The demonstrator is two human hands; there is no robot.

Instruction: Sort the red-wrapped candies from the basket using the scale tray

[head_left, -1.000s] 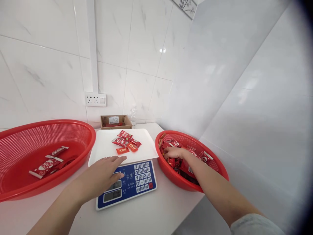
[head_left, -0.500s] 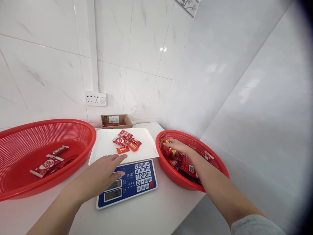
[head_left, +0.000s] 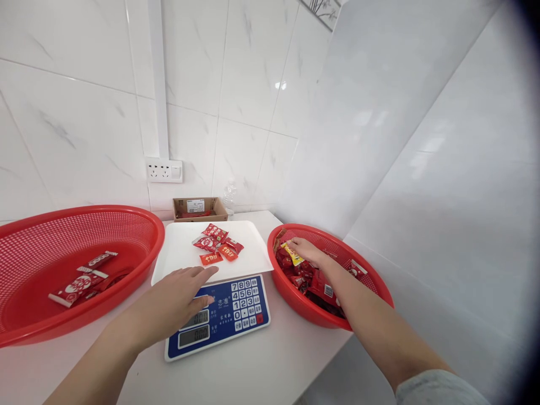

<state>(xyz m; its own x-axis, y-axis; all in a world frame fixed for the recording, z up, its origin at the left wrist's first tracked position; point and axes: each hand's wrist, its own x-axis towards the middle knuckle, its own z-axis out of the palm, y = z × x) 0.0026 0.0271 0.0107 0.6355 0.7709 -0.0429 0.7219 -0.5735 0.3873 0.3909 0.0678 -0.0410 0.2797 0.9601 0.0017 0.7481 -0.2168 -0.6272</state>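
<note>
This looks like a shop's weighing corner: a digital scale stands on a white tabletop, baskets of small packets flank the scale, and a tiled wall rises behind it.

Head cam, fwd/down twd scale

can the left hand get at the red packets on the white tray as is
Most likely yes: the left hand is by the near edge of the white tray, and nothing visible blocks its way to the red packets.
</note>
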